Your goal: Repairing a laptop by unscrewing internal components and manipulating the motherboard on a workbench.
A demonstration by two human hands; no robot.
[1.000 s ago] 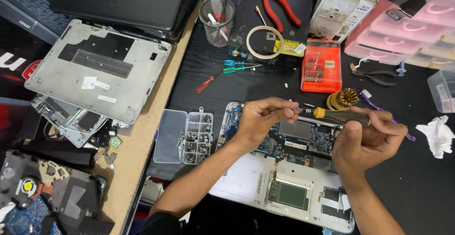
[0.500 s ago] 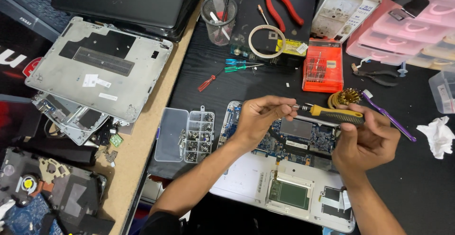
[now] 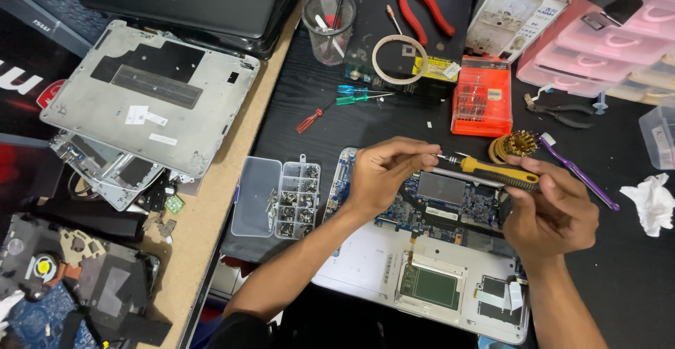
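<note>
Hands: both raised over the opened laptop (image 3: pixel 422 264).
Right hand (image 3: pixel 552 212): closed round the handle of the yellow screwdriver (image 3: pixel 492 173).
Left hand (image 3: pixel 383 173): fingertips pinched on its metal tip.
Screwdriver: level, above the circuit board (image 3: pixel 450 194).
Nearby: clear screw box (image 3: pixel 278 195) just left; purple toothbrush (image 3: pixel 578 172) right, on the dark surface (image 3: pixel 295 110).

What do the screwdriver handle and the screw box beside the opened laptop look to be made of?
Screwdriver handle: yellow plastic with black, probably rubbery, grip; matte, held in the right hand. Screw box: clear glossy plastic; the screws show through its walls.
</note>
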